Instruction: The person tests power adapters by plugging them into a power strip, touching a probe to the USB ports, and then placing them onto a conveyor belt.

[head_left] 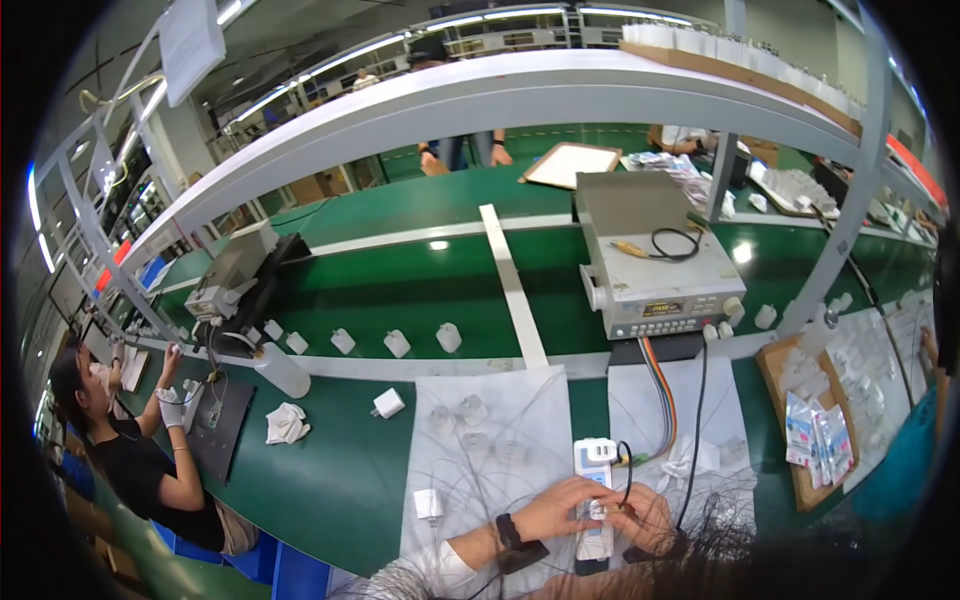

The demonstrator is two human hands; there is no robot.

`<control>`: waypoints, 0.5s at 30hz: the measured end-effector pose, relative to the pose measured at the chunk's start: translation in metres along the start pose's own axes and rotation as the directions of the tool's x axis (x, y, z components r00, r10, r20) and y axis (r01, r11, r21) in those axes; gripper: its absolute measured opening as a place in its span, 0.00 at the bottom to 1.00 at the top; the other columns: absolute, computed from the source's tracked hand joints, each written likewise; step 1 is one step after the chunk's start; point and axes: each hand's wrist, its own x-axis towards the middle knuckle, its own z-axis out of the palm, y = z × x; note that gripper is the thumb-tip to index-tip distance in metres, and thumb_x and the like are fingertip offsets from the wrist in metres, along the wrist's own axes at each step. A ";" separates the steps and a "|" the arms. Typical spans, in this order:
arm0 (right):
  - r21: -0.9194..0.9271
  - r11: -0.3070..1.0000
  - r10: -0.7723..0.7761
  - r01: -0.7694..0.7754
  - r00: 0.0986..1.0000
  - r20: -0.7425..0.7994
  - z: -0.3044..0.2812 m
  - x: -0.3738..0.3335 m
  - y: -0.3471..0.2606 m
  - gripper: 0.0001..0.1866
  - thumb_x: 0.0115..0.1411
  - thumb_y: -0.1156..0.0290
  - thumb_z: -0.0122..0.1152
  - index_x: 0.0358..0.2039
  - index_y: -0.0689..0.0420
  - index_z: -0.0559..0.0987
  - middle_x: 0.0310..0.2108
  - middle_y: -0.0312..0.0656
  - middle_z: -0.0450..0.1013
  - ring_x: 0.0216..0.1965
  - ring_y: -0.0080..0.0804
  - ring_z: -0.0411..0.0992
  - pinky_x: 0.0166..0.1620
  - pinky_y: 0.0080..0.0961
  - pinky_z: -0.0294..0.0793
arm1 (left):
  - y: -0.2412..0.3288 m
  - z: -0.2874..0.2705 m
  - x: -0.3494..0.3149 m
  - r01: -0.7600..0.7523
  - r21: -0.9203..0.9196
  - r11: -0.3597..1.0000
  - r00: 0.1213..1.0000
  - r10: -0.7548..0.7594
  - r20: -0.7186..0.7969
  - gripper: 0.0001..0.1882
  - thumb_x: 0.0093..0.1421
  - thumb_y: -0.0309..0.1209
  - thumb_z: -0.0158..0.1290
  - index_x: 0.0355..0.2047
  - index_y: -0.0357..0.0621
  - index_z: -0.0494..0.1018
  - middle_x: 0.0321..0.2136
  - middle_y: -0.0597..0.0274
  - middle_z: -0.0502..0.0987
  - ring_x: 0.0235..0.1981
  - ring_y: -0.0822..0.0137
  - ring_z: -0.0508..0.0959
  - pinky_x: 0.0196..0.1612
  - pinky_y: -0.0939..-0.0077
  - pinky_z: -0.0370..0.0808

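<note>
My left hand, with a dark band at its wrist, reaches over a white power strip. Its thumb and fingers close on a small white piece, perhaps a charger. My right hand meets it from the right, its fingers pinched round the end of a short black cable; the cable's tip is mostly hidden. Just beyond my fingers a white plug-in charger sits at the strip's far end. To the left, another white charger lies on the white sheet.
A bench test instrument stands ahead, with coloured wires running toward me. Several clear-wrapped chargers line the ledge. A cardboard tray with packets lies right. A white bottle and a seated co-worker are left.
</note>
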 end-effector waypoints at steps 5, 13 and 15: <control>-0.089 0.996 0.015 -0.016 1.000 -0.009 0.004 -0.008 0.009 0.13 0.53 0.72 0.66 0.41 0.57 0.80 0.24 0.37 0.64 0.23 0.27 0.64 0.27 0.22 0.64 | 0.004 -0.002 0.000 -0.039 0.035 0.999 0.999 0.038 0.032 0.26 0.48 0.31 0.65 0.49 0.45 0.72 0.44 0.60 0.75 0.47 0.57 0.73 0.52 0.67 0.68; -0.152 0.973 -0.205 0.171 0.947 -0.247 -0.006 0.005 -0.010 0.06 0.56 0.74 0.61 0.34 0.61 0.79 0.26 0.40 0.71 0.26 0.31 0.69 0.29 0.24 0.67 | 0.012 -0.008 0.002 0.110 0.113 0.987 0.994 -0.112 0.013 0.22 0.50 0.33 0.64 0.46 0.46 0.74 0.42 0.62 0.77 0.45 0.57 0.73 0.50 0.66 0.69; 0.018 0.997 -0.064 0.074 0.939 -0.338 -0.015 0.026 -0.034 0.06 0.57 0.75 0.59 0.34 0.63 0.79 0.28 0.40 0.73 0.26 0.28 0.69 0.30 0.21 0.67 | 0.019 -0.010 0.004 0.118 0.152 0.981 0.993 -0.119 -0.004 0.21 0.50 0.34 0.64 0.45 0.46 0.74 0.42 0.62 0.77 0.46 0.58 0.74 0.51 0.66 0.69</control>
